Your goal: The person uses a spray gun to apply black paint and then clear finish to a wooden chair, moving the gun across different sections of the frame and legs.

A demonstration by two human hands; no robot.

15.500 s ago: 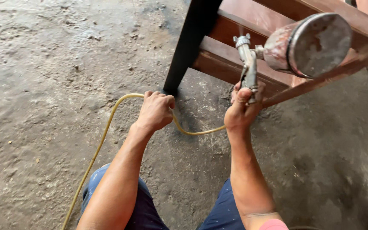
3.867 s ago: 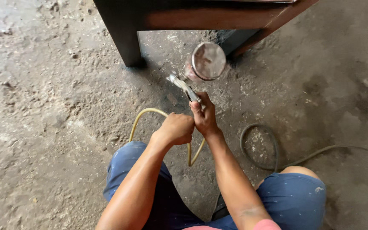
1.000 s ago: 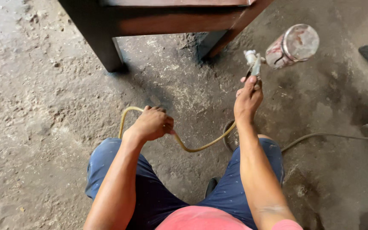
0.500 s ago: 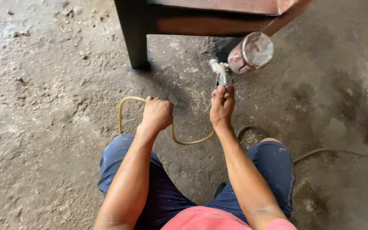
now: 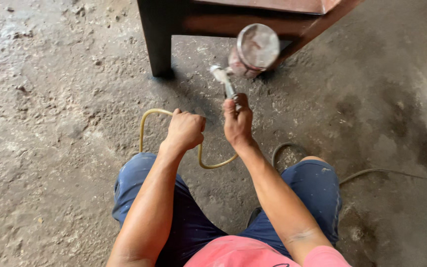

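The right hand (image 5: 237, 122) squeezes a silver metal spray gun with a round cup (image 5: 253, 49), aimed up at the dark wooden table leg (image 5: 156, 39). Beside it, the left hand (image 5: 186, 129) grips the thin yellow rubber hose (image 5: 147, 123), holding it clear.

Ahead of our right hand (image 5: 237, 122) and the spray gun (image 5: 243, 59) stands a dark table leg (image 5: 156, 37), with a brown rail (image 5: 253, 22) running rightward just above the gun's cup, closing off the way up and forward. To the left of the leg we have open concrete floor (image 5: 50, 123). Our left hand (image 5: 185, 131) sits inside a loop of yellow hose (image 5: 144, 128) that curls between both hands. Our knees (image 5: 134, 178) hem in the near side, and a grey hose (image 5: 391, 172) trails across the floor to the right.
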